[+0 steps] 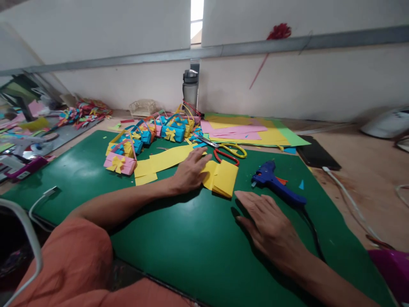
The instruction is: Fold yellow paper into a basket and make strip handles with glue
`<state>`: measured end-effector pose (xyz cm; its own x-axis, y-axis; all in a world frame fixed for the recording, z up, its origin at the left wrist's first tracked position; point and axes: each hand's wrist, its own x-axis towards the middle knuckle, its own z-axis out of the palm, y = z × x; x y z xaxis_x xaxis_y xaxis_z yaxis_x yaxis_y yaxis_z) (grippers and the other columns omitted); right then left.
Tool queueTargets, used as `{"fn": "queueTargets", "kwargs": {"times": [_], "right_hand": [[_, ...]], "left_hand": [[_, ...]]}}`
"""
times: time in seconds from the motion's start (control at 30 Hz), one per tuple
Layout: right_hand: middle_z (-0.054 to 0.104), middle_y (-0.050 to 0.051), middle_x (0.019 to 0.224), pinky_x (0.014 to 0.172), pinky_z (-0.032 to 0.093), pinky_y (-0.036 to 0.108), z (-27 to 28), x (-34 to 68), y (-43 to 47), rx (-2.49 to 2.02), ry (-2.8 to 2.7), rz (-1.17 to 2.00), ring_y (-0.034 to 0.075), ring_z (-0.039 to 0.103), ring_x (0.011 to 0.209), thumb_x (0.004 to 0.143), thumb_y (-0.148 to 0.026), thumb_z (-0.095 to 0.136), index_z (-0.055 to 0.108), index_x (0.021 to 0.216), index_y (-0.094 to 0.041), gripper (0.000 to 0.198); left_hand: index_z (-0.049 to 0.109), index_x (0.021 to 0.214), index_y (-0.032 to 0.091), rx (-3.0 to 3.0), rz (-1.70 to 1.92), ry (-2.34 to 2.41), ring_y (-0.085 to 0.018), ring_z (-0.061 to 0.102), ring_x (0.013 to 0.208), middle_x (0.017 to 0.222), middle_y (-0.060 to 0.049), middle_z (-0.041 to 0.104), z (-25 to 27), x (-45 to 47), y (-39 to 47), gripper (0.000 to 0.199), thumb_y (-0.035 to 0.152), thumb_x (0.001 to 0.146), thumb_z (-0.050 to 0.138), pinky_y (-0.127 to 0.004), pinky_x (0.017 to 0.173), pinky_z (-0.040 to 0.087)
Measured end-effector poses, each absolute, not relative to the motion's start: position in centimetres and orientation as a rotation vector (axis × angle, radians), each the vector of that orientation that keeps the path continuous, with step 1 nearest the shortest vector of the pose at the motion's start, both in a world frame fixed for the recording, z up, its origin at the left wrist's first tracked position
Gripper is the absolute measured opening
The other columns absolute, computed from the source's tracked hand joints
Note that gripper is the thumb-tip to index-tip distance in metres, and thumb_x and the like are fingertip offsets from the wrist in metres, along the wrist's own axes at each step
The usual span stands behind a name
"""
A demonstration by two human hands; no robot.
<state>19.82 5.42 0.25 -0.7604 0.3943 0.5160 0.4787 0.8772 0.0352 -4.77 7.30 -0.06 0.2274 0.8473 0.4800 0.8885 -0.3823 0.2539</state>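
Note:
My left hand (191, 171) is open over the green mat, its fingers at the left edge of a folded yellow paper piece (226, 177); whether they touch it I cannot tell. My right hand (266, 219) is open too, fingers stretched out just below and right of that piece, holding nothing. Flat yellow paper strips (169, 157) lie beyond my left hand. Scissors (228, 150) with one red and one yellow handle rest behind the folded paper. To the right lies a blue glue gun (276, 183) on its side, its cord running toward my right forearm.
Small paper baskets with bows (119, 163) stand in a cluster at the back left. Behind are stacked coloured sheets (275, 130) and a grey bottle (191, 91). A black phone (318, 152) with a white cable lies at right. Paper scraps (84, 113) are heaped at far left.

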Motion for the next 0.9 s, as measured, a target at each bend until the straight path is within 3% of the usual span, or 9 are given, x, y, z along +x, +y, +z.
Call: {"fn": "queueTargets", "kwargs": {"times": [0.1,0.17,0.3,0.57,0.63,0.73,0.9], "right_hand": [[0.066,0.013,0.108,0.084,0.045,0.043,0.1,20.1,5.6,-0.634,-2.56,-0.231,0.026,0.06,0.102,0.086,-0.017,0.045,0.042,0.126,-0.015,0.04],[0.066,0.013,0.108,0.084,0.045,0.044,-0.1,20.3,5.7,-0.631,-2.568,-0.228,0.026,0.061,0.101,0.086,-0.017,0.045,0.043,0.125,-0.015,0.039],[0.067,0.012,0.106,0.083,0.045,0.044,-0.3,20.6,5.7,-0.624,-2.571,-0.204,0.026,0.061,0.1,0.086,-0.018,0.045,0.045,0.124,-0.017,0.038],[0.067,0.011,0.108,0.085,0.047,0.044,-0.1,20.3,5.6,-0.561,-2.61,-0.066,0.024,0.062,0.102,0.086,-0.016,0.045,0.046,0.123,-0.017,0.037],[0.067,0.011,0.109,0.085,0.047,0.044,-0.2,20.1,5.7,-0.524,-2.638,-0.042,0.024,0.061,0.104,0.086,-0.016,0.044,0.048,0.12,-0.017,0.034],[0.066,0.012,0.113,0.084,0.048,0.044,-0.8,20.2,6.2,-0.543,-2.667,0.029,0.025,0.06,0.106,0.086,-0.015,0.042,0.048,0.123,-0.02,0.038],[0.061,0.012,0.123,0.085,0.048,0.045,-1.6,20.9,7.1,-0.657,-2.669,0.082,0.026,0.057,0.112,0.084,-0.015,0.037,0.044,0.131,-0.024,0.048]], "left_hand": [[0.041,0.132,0.006,-2.105,-0.373,-1.957,-0.034,0.031,0.132,0.14,-0.022,0.038,0.6,-5.9,8.1,0.05,0.016,0.083,0.048,-0.051,0.102,0.033],[0.047,0.126,0.001,-1.991,-0.246,-2.071,-0.036,0.044,0.121,0.127,-0.027,0.049,1.1,-6.5,8.5,0.043,0.01,0.084,0.041,-0.051,0.093,0.039],[0.064,0.093,0.002,-1.902,-0.168,-2.193,-0.03,0.061,0.091,0.092,-0.024,0.065,3.1,-8.4,8.9,0.03,0.002,0.079,0.038,-0.039,0.076,0.045],[0.063,0.094,0.011,-1.638,-0.346,-2.078,-0.023,0.06,0.078,0.087,-0.015,0.067,11.0,-10.2,6.2,0.033,0.016,0.088,0.031,-0.031,0.066,0.04],[0.063,0.087,0.011,-1.724,-0.314,-2.029,-0.021,0.058,0.071,0.08,-0.012,0.066,10.4,-7.8,4.3,0.028,0.011,0.084,0.035,-0.029,0.06,0.038],[0.06,0.076,0.012,-2.217,-0.218,-1.554,-0.021,0.056,0.065,0.072,-0.011,0.062,7.3,-3.1,0.9,0.024,0.007,0.08,0.037,-0.03,0.053,0.037],[0.058,0.076,0.01,-2.739,-0.128,-1.097,-0.021,0.052,0.06,0.069,-0.01,0.057,2.4,1.1,-2.2,0.014,0.013,0.079,0.044,-0.029,0.044,0.037]]}}
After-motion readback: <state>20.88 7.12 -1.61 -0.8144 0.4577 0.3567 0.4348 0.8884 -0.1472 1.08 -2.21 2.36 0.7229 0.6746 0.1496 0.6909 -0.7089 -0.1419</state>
